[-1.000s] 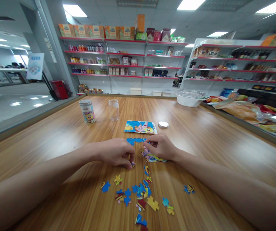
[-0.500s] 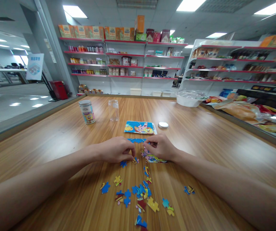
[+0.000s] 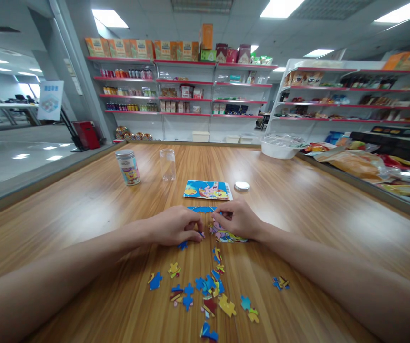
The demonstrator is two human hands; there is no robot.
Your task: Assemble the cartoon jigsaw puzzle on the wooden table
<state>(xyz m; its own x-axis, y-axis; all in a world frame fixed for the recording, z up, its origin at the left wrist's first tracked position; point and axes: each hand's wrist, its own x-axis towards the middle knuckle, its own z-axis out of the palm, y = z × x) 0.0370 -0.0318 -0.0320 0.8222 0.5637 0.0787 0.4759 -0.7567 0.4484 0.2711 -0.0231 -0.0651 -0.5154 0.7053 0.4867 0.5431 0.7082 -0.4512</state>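
Left hand (image 3: 174,227) resting knuckles-up on the wooden table (image 3: 315,200), fingers curled inward, fingertips pinching a small puzzle piece (image 3: 201,234) at the left edge of the joined puzzle section (image 3: 226,234). Right hand (image 3: 238,218) lying over the far part of that section, fingers bent and pressing down on it; whether anything is pinched between them cannot be told. Section placed at table centre, between the two hands, partly covered by the right one. Curved blue strip of joined pieces (image 3: 201,208) just beyond the fingertips, far side. Single blue piece (image 3: 182,245) just near of the left hand.

Loose pieces (image 3: 208,288) scattered nearer the camera, mostly blue and yellow, some overlapping; a separate small pair (image 3: 281,283) off to the right, well apart from the rest.

Farther back: printed reference picture (image 3: 207,189) lying flat, round metal lid (image 3: 242,186) just right of it. Left of these, printed can (image 3: 128,167) upright, clear plastic tube (image 3: 168,165) upright beside it. White bowl (image 3: 281,146) at far right table edge. Store shelving (image 3: 186,97) behind.
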